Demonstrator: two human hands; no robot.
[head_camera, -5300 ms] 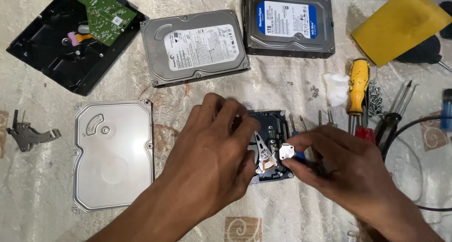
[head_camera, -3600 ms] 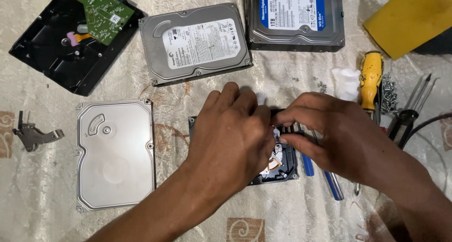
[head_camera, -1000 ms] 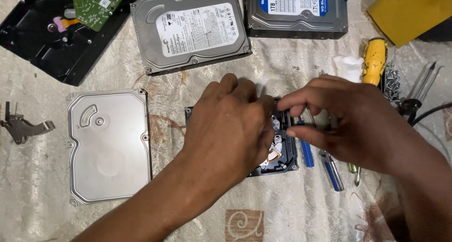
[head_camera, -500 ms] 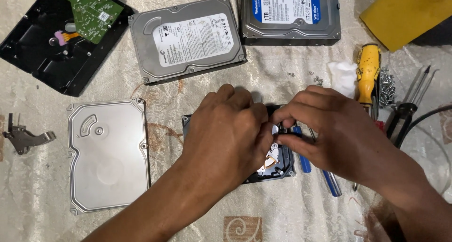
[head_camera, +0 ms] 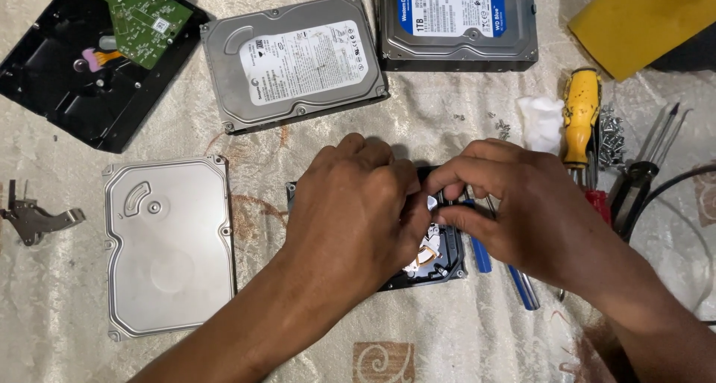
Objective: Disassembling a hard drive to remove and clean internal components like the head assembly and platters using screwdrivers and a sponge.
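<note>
Opened hard drive (head_camera: 436,260): black casing, innards exposed; both hands (head_camera: 358,204) gripping it.

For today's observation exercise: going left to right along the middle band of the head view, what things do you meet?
Small metal bracket → silver drive cover → left hand → right hand → yellow-handled screwdriver → black pliers.

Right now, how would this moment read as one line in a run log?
left hand: pressing on opened hard drive | right hand: fingers pinching a small part inside it | silver lid: lying apart | screwdrivers: beside drive
</note>
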